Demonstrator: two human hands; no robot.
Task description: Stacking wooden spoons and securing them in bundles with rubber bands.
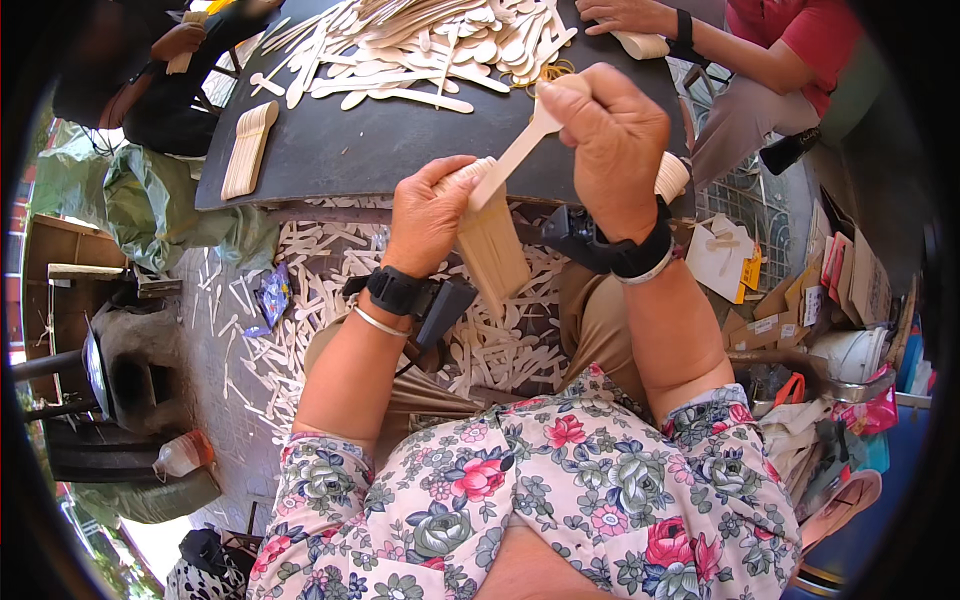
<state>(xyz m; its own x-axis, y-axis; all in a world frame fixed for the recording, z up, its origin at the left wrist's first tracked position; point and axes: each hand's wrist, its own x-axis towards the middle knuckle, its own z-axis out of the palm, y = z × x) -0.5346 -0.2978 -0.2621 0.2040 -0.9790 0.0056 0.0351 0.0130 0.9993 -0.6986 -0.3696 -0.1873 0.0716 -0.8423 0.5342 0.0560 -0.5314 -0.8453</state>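
Observation:
My left hand [425, 215] is closed around a thick stack of wooden spoons [495, 250], held upright beyond the table's near edge with its lower ends pointing down. In my right hand [620, 140] a single wooden spoon [518, 158] is pinched by one end; it slants down, its other end at the top of the stack beside my left thumb. Ahead lies a big loose heap of wooden spoons [430, 50] on the dark table [340, 150]. Yellow rubber bands [553, 75] lie at the heap's right side. Partly behind my right wrist is another spoon bundle [672, 178].
A neat spoon stack [248, 150] rests on the table's left part. Many spoons [330, 290] litter the floor. Co-workers' hands [632, 15] are at the far right and far left, each near a bundle. Cardboard boxes [790, 310] stand at right, green sacking [160, 195] at left.

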